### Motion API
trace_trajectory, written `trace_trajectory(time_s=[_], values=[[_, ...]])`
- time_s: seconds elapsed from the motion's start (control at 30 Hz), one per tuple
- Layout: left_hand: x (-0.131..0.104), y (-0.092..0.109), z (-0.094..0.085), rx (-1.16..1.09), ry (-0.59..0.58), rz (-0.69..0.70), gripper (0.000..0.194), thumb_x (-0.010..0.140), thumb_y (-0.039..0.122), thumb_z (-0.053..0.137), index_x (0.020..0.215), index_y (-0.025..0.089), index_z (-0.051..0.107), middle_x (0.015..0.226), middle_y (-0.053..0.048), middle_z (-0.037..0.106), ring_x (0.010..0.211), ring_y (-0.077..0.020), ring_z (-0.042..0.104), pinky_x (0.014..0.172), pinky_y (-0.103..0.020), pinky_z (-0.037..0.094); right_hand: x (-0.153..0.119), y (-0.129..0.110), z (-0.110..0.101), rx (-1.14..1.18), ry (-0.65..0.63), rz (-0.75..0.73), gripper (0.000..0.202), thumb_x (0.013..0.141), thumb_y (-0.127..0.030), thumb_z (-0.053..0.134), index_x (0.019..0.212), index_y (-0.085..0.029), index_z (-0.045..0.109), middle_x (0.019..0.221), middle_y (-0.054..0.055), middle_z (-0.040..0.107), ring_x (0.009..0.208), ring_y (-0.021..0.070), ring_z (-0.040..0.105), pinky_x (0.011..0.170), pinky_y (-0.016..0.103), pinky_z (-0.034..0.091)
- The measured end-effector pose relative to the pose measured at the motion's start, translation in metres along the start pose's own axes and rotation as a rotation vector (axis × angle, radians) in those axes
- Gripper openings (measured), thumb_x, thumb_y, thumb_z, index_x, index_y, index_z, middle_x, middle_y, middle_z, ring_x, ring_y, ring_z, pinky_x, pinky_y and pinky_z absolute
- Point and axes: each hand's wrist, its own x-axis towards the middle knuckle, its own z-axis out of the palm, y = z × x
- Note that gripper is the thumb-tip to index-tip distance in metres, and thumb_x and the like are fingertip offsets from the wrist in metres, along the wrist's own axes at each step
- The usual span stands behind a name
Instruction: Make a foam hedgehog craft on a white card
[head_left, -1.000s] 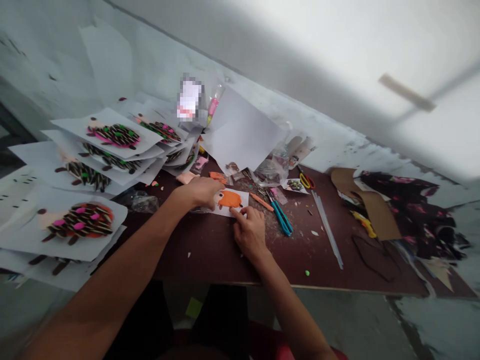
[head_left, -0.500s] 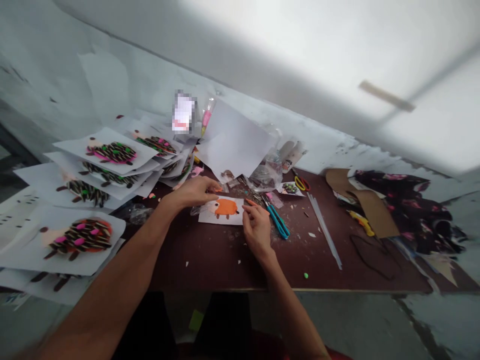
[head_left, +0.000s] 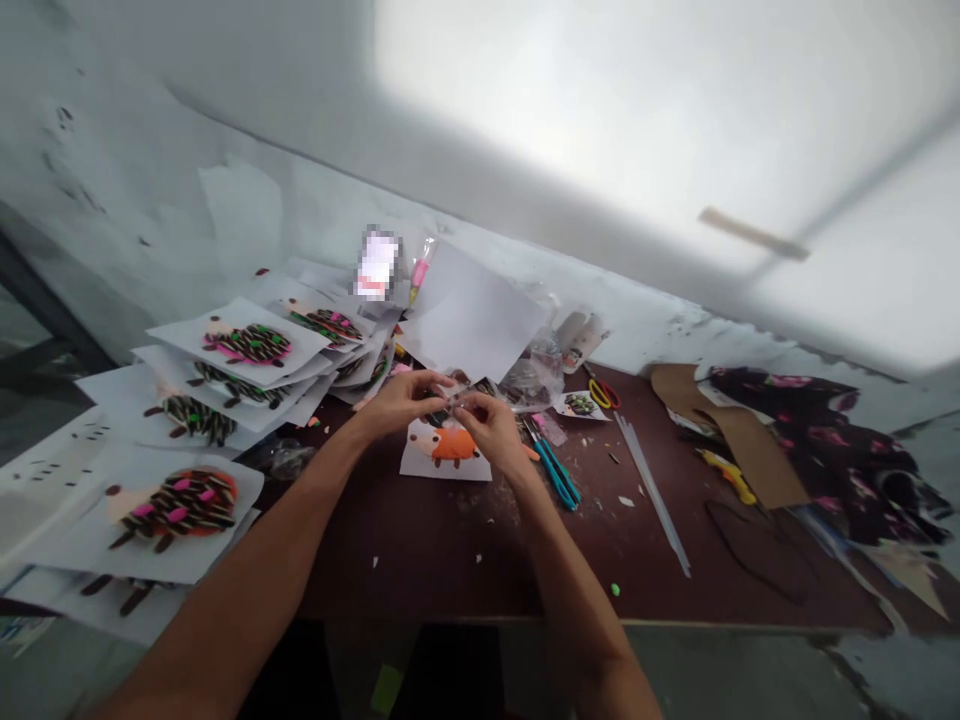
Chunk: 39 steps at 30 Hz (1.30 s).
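My left hand [head_left: 405,402] and my right hand [head_left: 491,428] meet just beyond a small white card [head_left: 420,468]. Both have thumb and fingers pinched together, and whatever is between the fingertips is too small or hidden to name. On the card lies an orange hedgehog shape [head_left: 456,444] with a pale snout and brown feet; the right hand partly covers its back. Right of that hand, teal-handled pliers or scissors [head_left: 556,470] rest on the dark red table [head_left: 360,530].
Stacked paper sheets with hedgehog pictures [head_left: 172,505] fill the left. Behind are a propped phone [head_left: 377,262], white paper [head_left: 472,310] and plastic bags [head_left: 532,370]. To the right are yellow-red scissors [head_left: 602,392], glue sticks [head_left: 654,495], a yellow glue gun [head_left: 727,475] and patterned cloth [head_left: 840,420].
Both hands have left the card's sides and come together beyond its top edge, fingertips pinched. The view has tilted upward slightly, so the table appears lower.
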Motion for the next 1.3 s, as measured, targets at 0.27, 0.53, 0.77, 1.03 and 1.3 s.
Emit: trace_trajectory(time_s=[0.27,0.53,0.77,1.03,1.3], values=[[-0.002,0.003,-0.001,-0.079,0.046,-0.125,0.029,0.074,0.034,0.076,0.093,0.013,0.073,0.072,-0.002,0.068,0.050,-0.0079,0.055,0.044,-0.020,0.048,0.008,0.011,-0.007,0.096,0.042,0.022,0.020,0.078,-0.038,0.056,0.070,-0.021,0.058,0.060,-0.004,0.051,0.058,0.0127,0.045,0.058,0.024,0.036],[0.001,0.000,0.004,0.040,0.186,-0.128,0.022,0.074,0.034,0.070,0.082,0.014,0.069,0.064,0.001,0.062,0.049,-0.0109,0.054,0.038,-0.020,0.045,0.010,0.016,0.004,0.038,0.051,0.018,0.020,0.082,-0.037,0.051,0.070,-0.022,0.054,0.061,-0.005,0.050,0.060,0.0135,0.045,0.060,0.025,0.036],[0.005,-0.013,0.000,0.283,0.458,-0.005,0.030,0.086,0.034,0.057,0.104,0.016,0.072,0.097,-0.008,0.077,0.071,-0.0175,0.067,0.063,-0.028,0.056,0.043,0.014,-0.014,-0.110,0.183,0.089,0.017,0.085,-0.029,0.049,0.075,-0.021,0.060,0.065,-0.003,0.058,0.065,0.0155,0.053,0.065,0.025,0.040],[0.002,-0.024,0.000,0.735,0.372,0.034,0.023,0.087,0.020,0.052,0.090,0.019,0.075,0.094,-0.009,0.076,0.090,-0.0242,0.069,0.085,-0.036,0.054,0.091,0.003,0.006,-0.463,0.003,0.183,0.025,0.095,-0.021,0.049,0.107,-0.016,0.071,0.100,0.008,0.074,0.093,0.0198,0.066,0.085,0.028,0.047],[0.004,-0.033,0.000,0.806,0.381,0.068,0.025,0.087,0.011,0.050,0.092,0.020,0.074,0.101,-0.009,0.072,0.100,-0.0253,0.067,0.092,-0.038,0.054,0.087,0.009,0.004,-0.812,-0.153,0.176,0.027,0.093,-0.024,0.061,0.115,-0.012,0.071,0.116,0.018,0.073,0.113,0.0271,0.065,0.093,0.033,0.047]])
